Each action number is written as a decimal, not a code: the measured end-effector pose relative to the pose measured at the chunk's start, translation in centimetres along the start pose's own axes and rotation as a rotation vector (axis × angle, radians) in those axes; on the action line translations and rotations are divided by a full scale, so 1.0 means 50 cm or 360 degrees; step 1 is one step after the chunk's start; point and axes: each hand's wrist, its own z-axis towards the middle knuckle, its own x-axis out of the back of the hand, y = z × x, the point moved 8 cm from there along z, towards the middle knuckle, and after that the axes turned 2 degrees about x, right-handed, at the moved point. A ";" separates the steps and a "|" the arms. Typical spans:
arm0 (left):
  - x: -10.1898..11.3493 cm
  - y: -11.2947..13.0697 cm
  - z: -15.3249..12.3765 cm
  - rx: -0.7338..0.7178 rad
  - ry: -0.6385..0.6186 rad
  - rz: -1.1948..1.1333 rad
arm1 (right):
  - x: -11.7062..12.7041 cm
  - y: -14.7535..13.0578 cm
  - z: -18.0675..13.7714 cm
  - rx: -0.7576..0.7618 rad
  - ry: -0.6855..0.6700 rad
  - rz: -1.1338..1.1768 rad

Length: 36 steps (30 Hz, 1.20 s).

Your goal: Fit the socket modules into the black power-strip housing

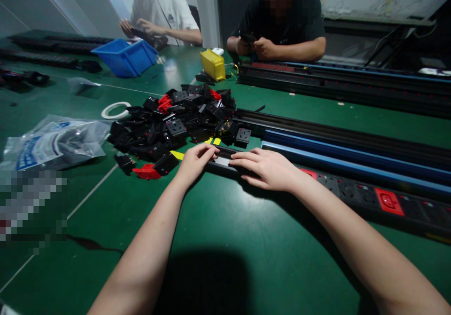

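A long black power strip [352,193] with a red switch [387,201] lies across the green table [225,240], running off to the right. My left hand [194,163] curls its fingers over the strip's left end, beside yellow tags [213,141]. My right hand [269,168] lies flat on top of the strip just to the right, fingers stretched out towards the left hand and thumb on the near side. Just beyond both hands sits a pile of black and red socket modules [176,120].
More black and blue rails [352,145] lie behind the strip. A plastic bag [52,143], a white tape ring [115,111], a blue bin [125,57] and a yellow box [213,64] lie further back. Two people sit across the table, handling small parts.
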 end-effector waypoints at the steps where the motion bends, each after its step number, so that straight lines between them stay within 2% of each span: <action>1: 0.000 0.001 0.000 -0.0002 0.0002 0.0000 | 0.000 -0.001 0.001 -0.0003 -0.0005 -0.0012; 21: 0.002 -0.009 0.003 -0.0020 -0.0003 -0.0017 | 0.003 0.001 0.008 -0.0106 -0.0056 -0.0015; 36: 0.003 -0.003 0.002 -0.0023 0.0019 -0.0023 | 0.003 0.009 0.001 -0.0129 -0.0005 0.0090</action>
